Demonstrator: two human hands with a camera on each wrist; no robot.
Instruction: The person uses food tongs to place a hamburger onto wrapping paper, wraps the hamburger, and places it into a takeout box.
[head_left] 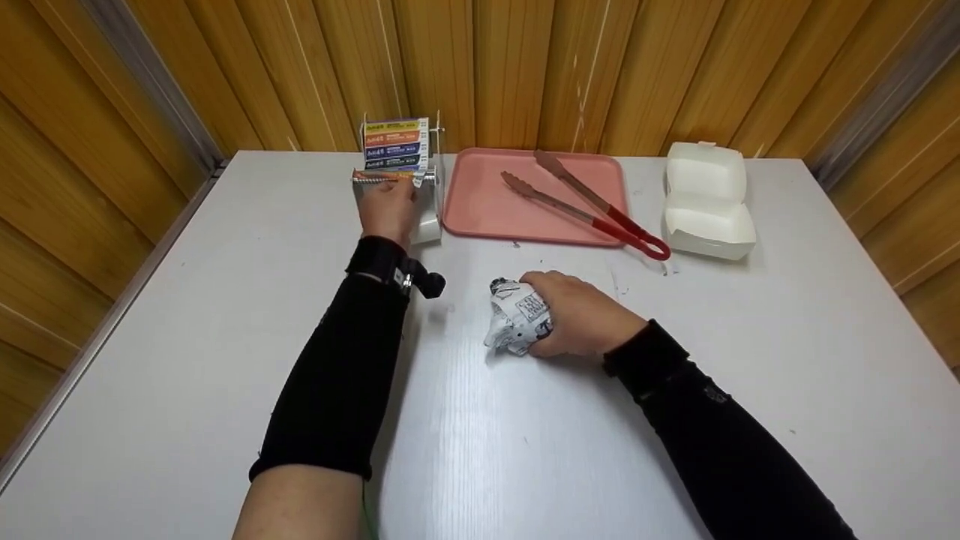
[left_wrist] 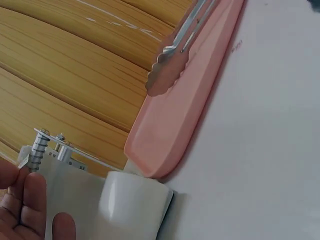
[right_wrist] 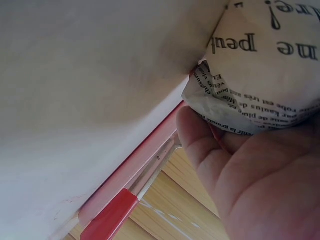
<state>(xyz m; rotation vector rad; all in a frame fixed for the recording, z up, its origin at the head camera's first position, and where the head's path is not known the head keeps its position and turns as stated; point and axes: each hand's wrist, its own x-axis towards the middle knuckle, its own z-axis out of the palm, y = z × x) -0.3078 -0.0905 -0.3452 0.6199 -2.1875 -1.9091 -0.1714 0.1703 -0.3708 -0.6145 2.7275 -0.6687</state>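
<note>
At the back left stands a label dispenser point(head_left: 430, 201) with several coloured printed labels point(head_left: 391, 145) showing behind its front roller. My left hand point(head_left: 388, 210) is at that roller, thumb and fingertip pinching the end of an orange label point(head_left: 401, 176). In the left wrist view the fingers point(left_wrist: 34, 192) close on a small pale label edge beside the ridged roller point(left_wrist: 38, 150). My right hand point(head_left: 589, 315) grips a bundle wrapped in printed paper point(head_left: 519, 316) from its right side, low over the table. The bundle's contents are hidden by the paper point(right_wrist: 265, 65).
Right of the dispenser lies a pink tray point(head_left: 480, 195). Tongs with red handles point(head_left: 626, 229) lie across it, their handle end jutting over its front right corner. A white clamshell box point(head_left: 709, 199) stands open at the back right. A wood-patterned wall point(head_left: 510, 75) closes off the table's back.
</note>
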